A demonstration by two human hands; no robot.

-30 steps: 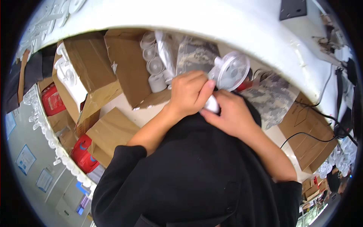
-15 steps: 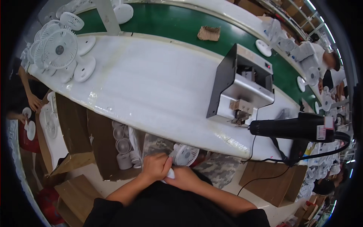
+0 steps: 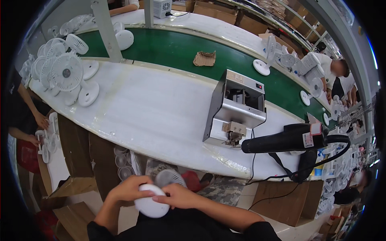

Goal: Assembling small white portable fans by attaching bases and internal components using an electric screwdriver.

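A small white desk fan is in both my hands, low in front of my body. Its round white base (image 3: 149, 208) faces up toward me, and the caged fan head (image 3: 170, 178) points away, slightly blurred. My left hand (image 3: 129, 188) grips the left edge of the base, fingers closed over it. From the other side my right hand (image 3: 180, 197) holds it, thumb lying on the white surface. The stem between base and head is hidden behind my hands.
A metal machine (image 3: 237, 108) stands on the white bench (image 3: 152, 116); a black handheld power tool (image 3: 285, 139) hangs beside it. Finished-looking fans (image 3: 66, 72) cluster at left. Cardboard boxes (image 3: 283, 201) sit below. A green belt (image 3: 173, 48) runs behind. Co-worker's hands (image 3: 40, 120) are at left.
The fan has been tipped, so its round base now shows between my hands. My left hand has shifted left and down. The whole view has also shifted.
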